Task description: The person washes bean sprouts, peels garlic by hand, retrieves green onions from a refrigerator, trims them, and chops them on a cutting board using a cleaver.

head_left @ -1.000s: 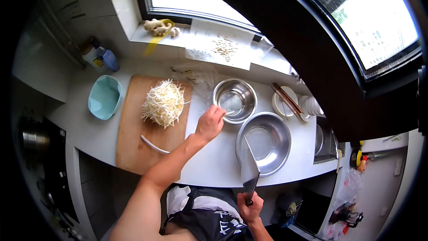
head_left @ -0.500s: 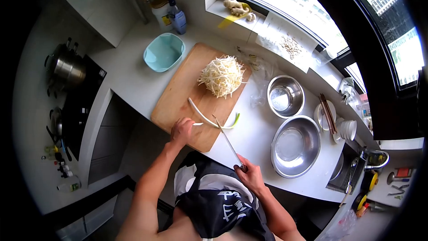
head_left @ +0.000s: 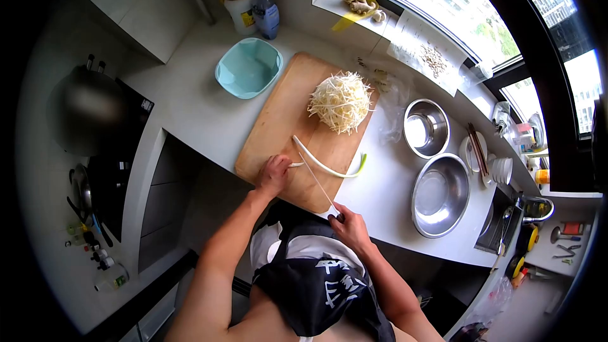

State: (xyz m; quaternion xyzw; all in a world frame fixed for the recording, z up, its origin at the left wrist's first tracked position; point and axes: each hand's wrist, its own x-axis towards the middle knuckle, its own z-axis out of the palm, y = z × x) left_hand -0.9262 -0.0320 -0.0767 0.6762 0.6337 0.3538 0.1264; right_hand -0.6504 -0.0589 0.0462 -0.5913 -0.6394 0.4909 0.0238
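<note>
On the wooden cutting board (head_left: 269, 130), my left hand (head_left: 274, 175) is closed around a short white piece of scallion (head_left: 295, 164), whose end pokes out past the fingers. My right hand (head_left: 353, 228) grips a knife (head_left: 320, 186) by its dark handle. Its thin blade points up and left over the board, with the tip close to that piece. A longer scallion (head_left: 320, 163), white turning green at one end, curves across the board, and its green tip reaches past the edge. A heap of bean sprouts (head_left: 342, 102) lies on the far part of the board.
A pale blue basin (head_left: 249, 68) stands left of the board. Two steel bowls (head_left: 441, 195) sit on the right, near chopsticks (head_left: 477, 149), stacked white bowls (head_left: 501, 170) and the sink. Bottles (head_left: 265, 12) are behind the basin. Ginger (head_left: 358, 2) rests on the windowsill.
The view has shifted, so the board appears farther right. The knife blade has swung left, from over the long scallion to beside the piece in my left hand.
</note>
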